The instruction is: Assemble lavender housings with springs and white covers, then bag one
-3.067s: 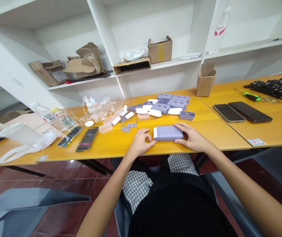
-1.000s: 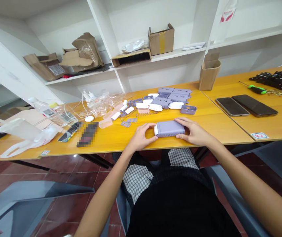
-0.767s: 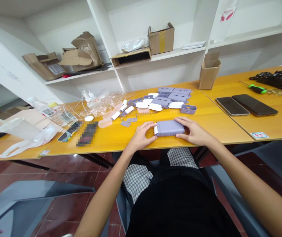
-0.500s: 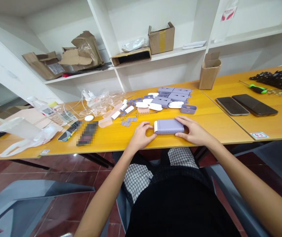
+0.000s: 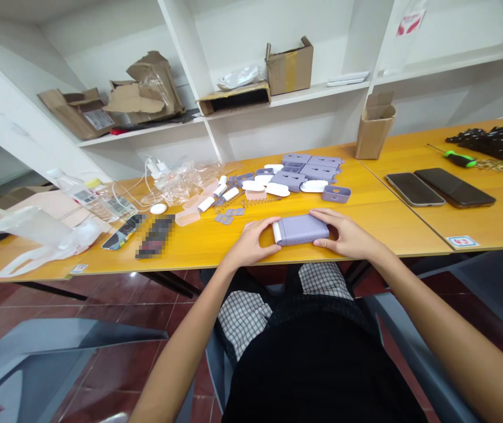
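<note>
A purple plastic case (image 5: 303, 229) with a white end piece (image 5: 276, 233) lies lengthwise near the table's front edge, its white end to the left. My left hand (image 5: 253, 242) curves round that white end, fingertips at the far side and thumb at the near side. At the other end, my right hand (image 5: 343, 235) grips the case between thumb and fingers. Beyond the case lie several similar purple shells (image 5: 317, 171), white oval caps (image 5: 277, 189), a short purple ring-like piece (image 5: 336, 194), coil springs (image 5: 262, 201) and small flat grey-purple plates (image 5: 229, 215).
Crumpled clear plastic (image 5: 189, 179) and a white cable stand back left. Further left are a plastic cup (image 5: 35, 226) in a bag and bottles (image 5: 75, 194). Two phones (image 5: 453, 187), a green-black screwdriver (image 5: 460, 158) and a cardboard box (image 5: 374, 129) are to the right.
My left hand has moved in to the right and its fingertips now meet the case's white end. The case has tilted slightly, its left end nearer me. My right hand keeps its grip.
</note>
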A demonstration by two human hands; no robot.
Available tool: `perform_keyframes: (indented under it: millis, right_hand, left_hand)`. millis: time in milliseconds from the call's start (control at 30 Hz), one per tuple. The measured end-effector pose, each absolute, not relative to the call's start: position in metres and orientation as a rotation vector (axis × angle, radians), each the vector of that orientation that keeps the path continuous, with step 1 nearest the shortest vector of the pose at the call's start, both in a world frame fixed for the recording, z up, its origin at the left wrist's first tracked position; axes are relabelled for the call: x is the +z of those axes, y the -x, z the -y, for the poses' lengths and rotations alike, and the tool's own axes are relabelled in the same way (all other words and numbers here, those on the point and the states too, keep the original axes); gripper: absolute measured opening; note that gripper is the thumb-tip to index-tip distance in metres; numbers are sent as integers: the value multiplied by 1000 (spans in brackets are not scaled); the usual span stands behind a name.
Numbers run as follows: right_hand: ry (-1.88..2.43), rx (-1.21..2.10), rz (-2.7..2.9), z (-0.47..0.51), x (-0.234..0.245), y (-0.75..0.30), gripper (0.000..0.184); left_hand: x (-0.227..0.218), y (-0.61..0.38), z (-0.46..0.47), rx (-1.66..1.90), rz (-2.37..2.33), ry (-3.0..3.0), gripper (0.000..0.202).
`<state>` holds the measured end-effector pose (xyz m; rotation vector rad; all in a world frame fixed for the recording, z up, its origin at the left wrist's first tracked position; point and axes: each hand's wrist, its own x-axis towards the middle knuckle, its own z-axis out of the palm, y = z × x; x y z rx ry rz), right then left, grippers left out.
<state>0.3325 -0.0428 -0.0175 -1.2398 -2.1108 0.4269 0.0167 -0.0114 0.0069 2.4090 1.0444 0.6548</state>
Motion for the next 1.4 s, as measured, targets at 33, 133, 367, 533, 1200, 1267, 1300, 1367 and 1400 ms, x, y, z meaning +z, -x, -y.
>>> perform_keyframes:
  millis: [33, 133, 367, 533, 1200, 1267, 1300, 1367, 1400]
  right_hand:
    - [1238, 427, 2112, 43, -17, -332, 75]
    - [1243, 431, 2115, 44, -16, -332, 74]
    - [1235, 444, 2128, 44, -15, -331, 75]
    - [1264, 404, 2118, 43, -16, -329, 74]
    - [1423, 238, 2105, 38, -20, -317, 64]
    - [1435, 228, 2094, 39, -20, -317, 64]
    - [1442, 223, 2090, 39, -20, -317, 64]
    - [1456, 211, 2090, 40, -21, -316, 66]
    - [1464, 201, 2090, 40, -22, -316, 68]
  left_hand:
    - [6, -16, 11, 662, -1045, -2399, 71]
    - [4, -16, 9, 694, -1045, -2371, 77]
    - [7, -20, 15, 738, -1119, -2409, 75]
    - [4, -22, 13, 719, -1175, -2422, 73]
    - [6, -30, 13, 582, -1405, -2444, 62]
    - [6, -31, 13, 538, -1451, -2447, 64]
    - [6, -31, 13, 512, -1492, -2450, 66]
    - [5, -31, 13, 457, -1589, -2465, 67]
    - [4, -30, 13, 431, -1633, -2480, 67]
